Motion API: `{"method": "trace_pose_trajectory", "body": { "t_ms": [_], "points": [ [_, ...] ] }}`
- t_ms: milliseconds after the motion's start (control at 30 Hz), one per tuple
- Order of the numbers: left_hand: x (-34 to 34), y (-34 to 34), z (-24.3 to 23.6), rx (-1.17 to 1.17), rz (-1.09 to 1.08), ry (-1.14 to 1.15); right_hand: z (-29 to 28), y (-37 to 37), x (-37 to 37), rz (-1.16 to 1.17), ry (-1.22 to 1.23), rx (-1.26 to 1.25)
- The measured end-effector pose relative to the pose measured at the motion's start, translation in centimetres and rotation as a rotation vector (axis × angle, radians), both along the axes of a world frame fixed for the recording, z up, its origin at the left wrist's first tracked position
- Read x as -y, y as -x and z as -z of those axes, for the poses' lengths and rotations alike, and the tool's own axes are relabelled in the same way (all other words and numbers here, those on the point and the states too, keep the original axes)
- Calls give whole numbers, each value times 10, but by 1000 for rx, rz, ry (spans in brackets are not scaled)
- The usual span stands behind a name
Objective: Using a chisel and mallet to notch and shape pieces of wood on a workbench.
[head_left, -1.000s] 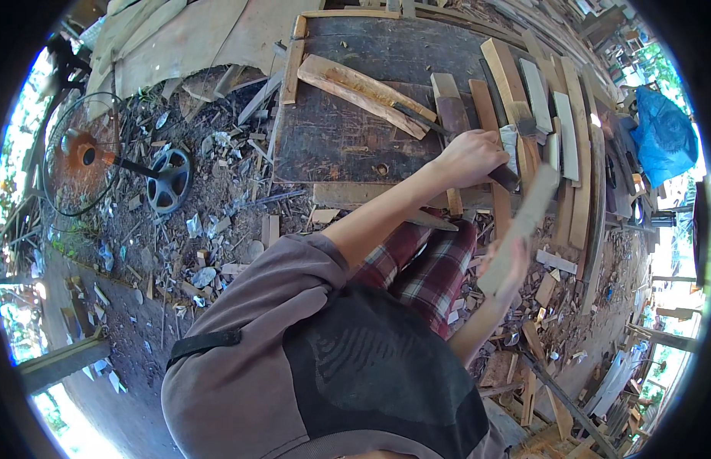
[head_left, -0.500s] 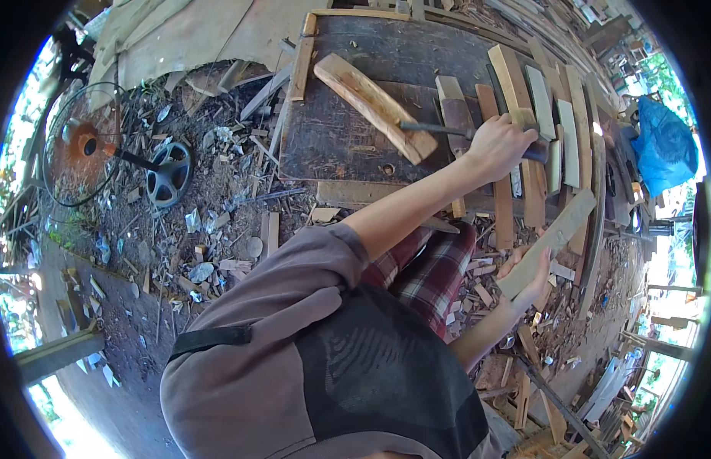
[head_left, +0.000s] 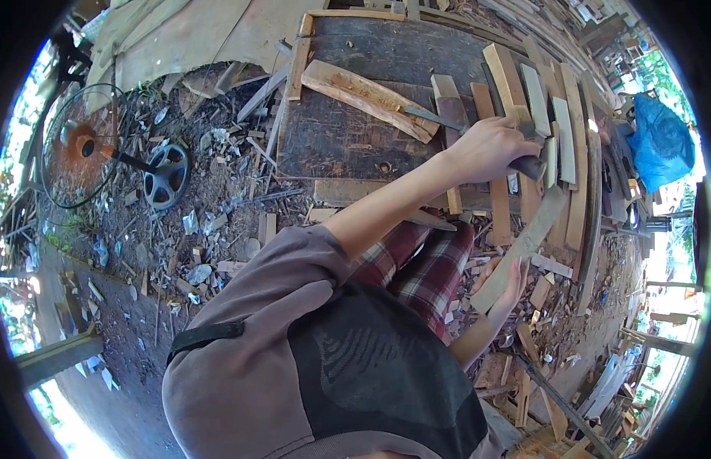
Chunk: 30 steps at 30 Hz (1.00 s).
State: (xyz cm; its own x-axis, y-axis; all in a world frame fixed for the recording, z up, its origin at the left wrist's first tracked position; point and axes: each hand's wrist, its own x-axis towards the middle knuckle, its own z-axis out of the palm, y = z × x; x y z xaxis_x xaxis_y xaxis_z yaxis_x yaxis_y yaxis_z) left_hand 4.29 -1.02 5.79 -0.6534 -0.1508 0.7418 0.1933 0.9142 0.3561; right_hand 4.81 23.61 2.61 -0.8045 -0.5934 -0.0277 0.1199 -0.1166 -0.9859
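Note:
My left hand is closed round the dark handle of a long metal tool, whose narrow blade reaches left into a long, gouged wooden piece lying on the dark worn board. My right hand, lower down, grips a pale flat plank held at a slant, its far end near the row of strips. Light and brown wooden strips lie side by side to the right of the tool. My plaid-covered legs show below the board.
A rusty fan with a spoked base lies among scraps on the dirt floor at left. A cloth-like sheet covers the back left. A blue plastic bundle is at right. A long beam lies at lower right.
The gouged piece swung steeper half a second ago and now lies flatter again. My left hand and tool rose slightly and shifted right. The pale plank moved right, then back down-left in my right hand.

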Motion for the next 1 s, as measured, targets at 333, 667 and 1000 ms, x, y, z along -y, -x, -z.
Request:
{"method": "trace_pose_trajectory", "body": {
  "t_ms": [333,667,1000],
  "points": [
    [110,-113,-55,-440,-200,-392,25,-41,21,-271,-160,182],
    [104,-132,-50,-368,-247,-467,27,-40,74,-316,-466,-257],
    [94,-115,-45,-353,-321,-311,29,-9,70,-272,-520,-349]
  ]
}}
